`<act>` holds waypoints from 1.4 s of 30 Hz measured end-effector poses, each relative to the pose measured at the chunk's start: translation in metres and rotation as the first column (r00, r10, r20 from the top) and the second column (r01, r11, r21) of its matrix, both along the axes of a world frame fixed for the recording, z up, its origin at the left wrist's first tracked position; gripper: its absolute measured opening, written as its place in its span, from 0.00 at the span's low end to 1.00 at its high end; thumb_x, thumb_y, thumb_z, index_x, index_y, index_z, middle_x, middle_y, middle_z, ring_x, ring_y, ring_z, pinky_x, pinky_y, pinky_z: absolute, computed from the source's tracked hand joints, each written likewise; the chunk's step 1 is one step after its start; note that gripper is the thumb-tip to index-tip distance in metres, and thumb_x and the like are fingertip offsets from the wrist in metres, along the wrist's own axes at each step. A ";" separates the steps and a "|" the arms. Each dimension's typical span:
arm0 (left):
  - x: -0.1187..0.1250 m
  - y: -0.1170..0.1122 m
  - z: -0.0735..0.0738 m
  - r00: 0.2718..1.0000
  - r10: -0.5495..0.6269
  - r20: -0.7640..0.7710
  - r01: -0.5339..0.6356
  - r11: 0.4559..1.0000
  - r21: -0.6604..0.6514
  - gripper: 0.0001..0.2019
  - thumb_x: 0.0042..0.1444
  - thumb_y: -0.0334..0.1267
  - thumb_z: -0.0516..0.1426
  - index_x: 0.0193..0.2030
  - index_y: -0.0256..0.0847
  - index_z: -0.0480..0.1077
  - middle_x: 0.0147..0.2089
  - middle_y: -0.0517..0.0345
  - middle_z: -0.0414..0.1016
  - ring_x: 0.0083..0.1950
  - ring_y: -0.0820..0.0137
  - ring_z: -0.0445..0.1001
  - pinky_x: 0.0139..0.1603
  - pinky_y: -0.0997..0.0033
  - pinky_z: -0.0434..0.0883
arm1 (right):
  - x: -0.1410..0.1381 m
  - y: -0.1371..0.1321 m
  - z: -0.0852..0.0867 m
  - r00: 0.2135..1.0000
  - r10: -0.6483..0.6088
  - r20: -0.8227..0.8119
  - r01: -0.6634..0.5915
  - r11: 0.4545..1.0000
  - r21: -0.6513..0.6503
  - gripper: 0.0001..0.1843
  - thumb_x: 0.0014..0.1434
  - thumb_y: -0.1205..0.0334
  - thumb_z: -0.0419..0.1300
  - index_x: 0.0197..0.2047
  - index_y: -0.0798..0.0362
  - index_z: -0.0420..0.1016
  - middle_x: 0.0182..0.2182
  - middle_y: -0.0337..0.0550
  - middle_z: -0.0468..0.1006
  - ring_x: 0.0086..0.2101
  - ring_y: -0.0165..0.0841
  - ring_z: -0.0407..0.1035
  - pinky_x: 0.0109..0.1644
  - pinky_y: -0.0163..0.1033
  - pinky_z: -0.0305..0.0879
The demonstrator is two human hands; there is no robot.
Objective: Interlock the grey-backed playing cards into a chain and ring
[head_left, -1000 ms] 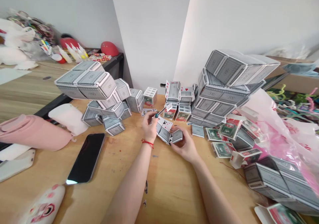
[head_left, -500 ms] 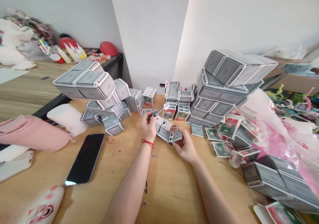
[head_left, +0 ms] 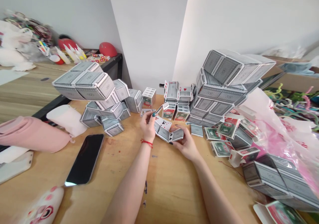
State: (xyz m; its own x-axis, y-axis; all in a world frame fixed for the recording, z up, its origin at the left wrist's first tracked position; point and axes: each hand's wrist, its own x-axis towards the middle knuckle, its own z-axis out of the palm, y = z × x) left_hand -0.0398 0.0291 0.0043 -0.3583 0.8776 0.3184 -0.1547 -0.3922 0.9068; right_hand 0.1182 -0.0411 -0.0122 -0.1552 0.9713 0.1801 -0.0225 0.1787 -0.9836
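Note:
Between my hands is a piece made of folded playing cards [head_left: 163, 133], its grey patterned backs and some black and red faces showing. My left hand [head_left: 148, 125] grips its left side, thumb on top, by a card flap that stands up at a slant. At the right end, my right hand [head_left: 185, 145] pinches a bent card between thumb and fingers. Just behind stand card boxes [head_left: 181, 112] with open card cubes [head_left: 171, 91] on top. A small stack of cards [head_left: 196, 130] lies to the right of my right hand.
Tall stacks of card blocks rise at left [head_left: 93, 84] and right [head_left: 219, 96]. A black phone [head_left: 85, 159], a pink pouch [head_left: 30, 134] and a white roll [head_left: 66, 119] lie left. Loose card packs [head_left: 221, 149] and a pink-and-white plastic bag [head_left: 269, 117] lie right.
The right end of the card piece has opened out slightly, its end card turning flatter in my right hand. My left hand keeps its hold, and the view shifts slightly.

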 end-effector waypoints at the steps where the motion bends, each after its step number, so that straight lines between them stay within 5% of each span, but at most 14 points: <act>1: 0.000 0.000 0.000 1.000 -0.001 -0.002 0.001 1.000 -0.002 0.11 0.51 0.43 0.54 0.36 0.36 0.69 0.31 0.54 0.73 0.34 0.69 0.72 0.33 0.70 0.70 | 0.000 0.000 0.000 1.000 -0.001 -0.012 0.001 1.000 -0.004 0.31 0.46 0.65 0.63 0.52 0.44 0.56 0.46 0.44 0.67 0.46 0.37 0.65 0.46 0.43 0.66; 14: 0.001 -0.001 -0.001 0.999 -0.026 0.044 0.026 1.000 -0.009 0.11 0.51 0.42 0.55 0.35 0.35 0.69 0.31 0.53 0.73 0.35 0.68 0.73 0.34 0.69 0.71 | 0.001 -0.002 0.011 0.998 0.056 -0.004 -0.056 0.998 0.011 0.24 0.48 0.63 0.61 0.49 0.47 0.59 0.46 0.46 0.67 0.44 0.36 0.65 0.44 0.40 0.65; 25: 0.001 0.000 0.000 0.998 -0.012 0.068 0.015 0.999 -0.039 0.12 0.50 0.44 0.55 0.34 0.35 0.69 0.31 0.53 0.73 0.34 0.68 0.73 0.34 0.69 0.70 | 0.002 0.000 -0.003 0.999 0.046 -0.007 -0.047 0.999 -0.026 0.31 0.47 0.62 0.63 0.54 0.46 0.57 0.48 0.47 0.68 0.48 0.38 0.64 0.51 0.45 0.61; 34: -0.001 0.000 -0.004 0.997 0.005 0.072 -0.002 0.999 -0.043 0.12 0.50 0.43 0.55 0.36 0.35 0.69 0.31 0.54 0.73 0.34 0.68 0.73 0.33 0.70 0.70 | -0.001 -0.003 0.001 0.995 0.037 0.088 -0.036 0.999 -0.012 0.33 0.46 0.63 0.63 0.55 0.47 0.57 0.51 0.46 0.66 0.50 0.38 0.63 0.52 0.44 0.62; 42: -0.002 -0.002 -0.008 0.987 -0.155 0.049 0.158 0.986 -0.057 0.12 0.48 0.41 0.57 0.38 0.37 0.70 0.38 0.52 0.72 0.40 0.67 0.73 0.44 0.65 0.68 | -0.002 0.000 0.001 1.000 -0.020 -0.002 0.020 0.999 0.027 0.27 0.46 0.62 0.63 0.50 0.47 0.61 0.48 0.47 0.68 0.47 0.37 0.65 0.48 0.43 0.64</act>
